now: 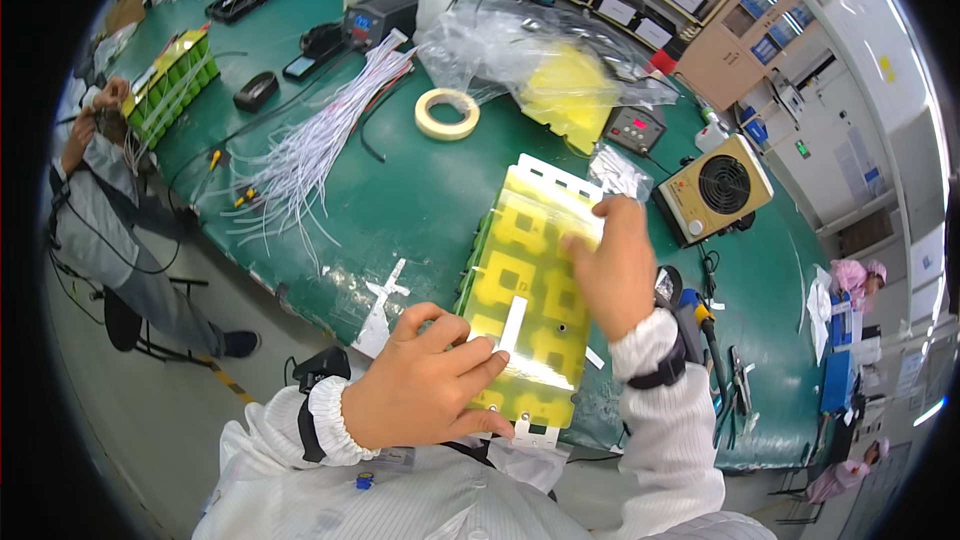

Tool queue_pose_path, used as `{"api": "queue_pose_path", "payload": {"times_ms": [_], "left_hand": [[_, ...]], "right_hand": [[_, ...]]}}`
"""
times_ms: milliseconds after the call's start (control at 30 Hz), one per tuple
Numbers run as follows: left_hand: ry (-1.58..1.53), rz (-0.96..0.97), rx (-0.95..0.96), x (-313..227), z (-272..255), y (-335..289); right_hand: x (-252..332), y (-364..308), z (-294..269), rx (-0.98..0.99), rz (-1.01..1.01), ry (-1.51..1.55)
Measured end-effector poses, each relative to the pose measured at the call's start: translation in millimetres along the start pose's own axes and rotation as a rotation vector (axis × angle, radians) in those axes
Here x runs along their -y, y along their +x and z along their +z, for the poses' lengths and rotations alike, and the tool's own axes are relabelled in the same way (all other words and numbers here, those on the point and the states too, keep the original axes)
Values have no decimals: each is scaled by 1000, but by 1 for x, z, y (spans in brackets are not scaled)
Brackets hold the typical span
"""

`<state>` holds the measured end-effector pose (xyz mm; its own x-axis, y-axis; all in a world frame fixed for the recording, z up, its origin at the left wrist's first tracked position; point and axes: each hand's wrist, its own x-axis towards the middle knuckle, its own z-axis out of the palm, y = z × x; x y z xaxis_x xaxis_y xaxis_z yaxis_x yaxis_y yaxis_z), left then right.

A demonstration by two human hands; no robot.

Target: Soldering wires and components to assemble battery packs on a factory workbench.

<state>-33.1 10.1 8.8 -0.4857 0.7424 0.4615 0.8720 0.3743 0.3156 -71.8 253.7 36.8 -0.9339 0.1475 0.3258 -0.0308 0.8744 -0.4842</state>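
In front of me on the green table lies a long battery pack (541, 285), covered by a yellow sheet with square cut-outs under a glossy clear layer. White perforated strips show at both ends. A short white strip (514, 324) lies lengthwise on the cover. My left hand (425, 380) rests at the pack's lower left, fingers spread over the cover near that strip and thumb by the near end. Toward the far right edge, my right hand (614, 265) grips the pack with bent fingers and thumb; its outer fingers are hidden.
Beyond the pack lie a bundle of white wires (335, 125), a tape roll (447, 114) and clear plastic bags (520, 50). To the right stand a gold fan unit (715, 190), a soldering iron (708, 330) and pliers (740, 380). At left, a co-worker's hands (100, 110) are near another pack (175, 90).
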Motion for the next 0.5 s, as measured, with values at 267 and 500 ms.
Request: {"api": "queue_pose_path", "payload": {"times_ms": [267,500], "left_hand": [[-32,60,105,9,5,34],[89,30,270,-7,-8,31]], "right_hand": [[94,-138,-120,-175,-369,-167],[93,-216,-136,334,-411,-186]]}}
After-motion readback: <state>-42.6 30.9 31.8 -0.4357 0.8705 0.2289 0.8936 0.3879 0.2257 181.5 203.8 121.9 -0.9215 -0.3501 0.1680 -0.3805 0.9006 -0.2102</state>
